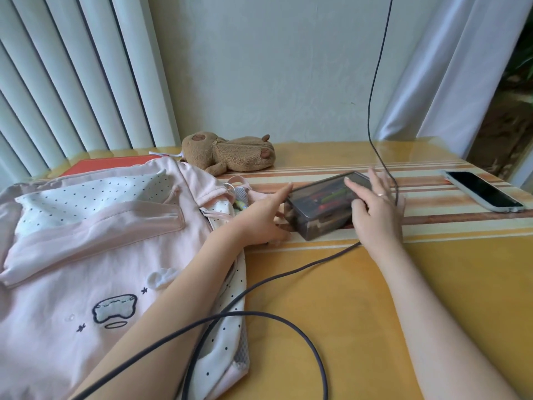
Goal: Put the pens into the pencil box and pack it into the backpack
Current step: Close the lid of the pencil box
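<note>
With pens showing through the lid, I press my spread right hand flat on the box. My left hand, fingers extended, braces its nine-o'clock end; I'd press evenly before lifting toward the backpack.

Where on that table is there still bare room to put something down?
The table is bare between the forearms, apart from the looping cable, and between the pencil box and the phone. The left side is crowded: backpack, plush toy.
</note>
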Demonstrator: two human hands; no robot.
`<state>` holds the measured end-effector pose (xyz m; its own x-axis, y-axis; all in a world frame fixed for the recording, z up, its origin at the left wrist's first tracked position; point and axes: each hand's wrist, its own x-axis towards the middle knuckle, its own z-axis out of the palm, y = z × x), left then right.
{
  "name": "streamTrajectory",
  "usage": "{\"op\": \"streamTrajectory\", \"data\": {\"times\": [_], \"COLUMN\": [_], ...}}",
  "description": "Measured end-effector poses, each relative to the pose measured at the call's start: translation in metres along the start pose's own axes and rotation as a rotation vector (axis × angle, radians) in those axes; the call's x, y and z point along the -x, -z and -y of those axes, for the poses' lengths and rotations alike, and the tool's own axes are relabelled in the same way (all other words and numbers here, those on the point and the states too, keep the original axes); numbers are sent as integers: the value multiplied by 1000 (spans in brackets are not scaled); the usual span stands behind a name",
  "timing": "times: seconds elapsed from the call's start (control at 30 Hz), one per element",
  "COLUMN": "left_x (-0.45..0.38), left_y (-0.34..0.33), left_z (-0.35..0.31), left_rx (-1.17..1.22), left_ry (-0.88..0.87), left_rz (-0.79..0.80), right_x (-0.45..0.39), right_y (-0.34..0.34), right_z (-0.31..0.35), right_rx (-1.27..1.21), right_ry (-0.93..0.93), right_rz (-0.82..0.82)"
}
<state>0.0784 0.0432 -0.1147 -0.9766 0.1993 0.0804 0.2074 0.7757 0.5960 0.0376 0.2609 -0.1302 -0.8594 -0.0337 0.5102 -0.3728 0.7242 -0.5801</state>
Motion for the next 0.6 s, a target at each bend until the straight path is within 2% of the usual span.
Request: {"op": "streamTrajectory", "data": {"times": [0.1,0.2,0.33,0.43,0.6], "left_x": [1,0,0,4,14], "left_y": [-3,-4,-5,-6,-8], "left_z": [0,-2,-6,-11,-21], "left_rx": [39,125,176,83,-179], "left_ry": [-31,18,26,5,24], "left_rz": [31,6,-50,-92,-125], "right_x": [5,5,5,7,8], "right_y": [-9,-11,-15,-20,-20], "right_z": [7,3,5,7,17], "right_rx": [-77,29,32,26,6], "right_ry": [24,16,-7,-48,-192], "right_rz": [156,185,179,136,156]}}
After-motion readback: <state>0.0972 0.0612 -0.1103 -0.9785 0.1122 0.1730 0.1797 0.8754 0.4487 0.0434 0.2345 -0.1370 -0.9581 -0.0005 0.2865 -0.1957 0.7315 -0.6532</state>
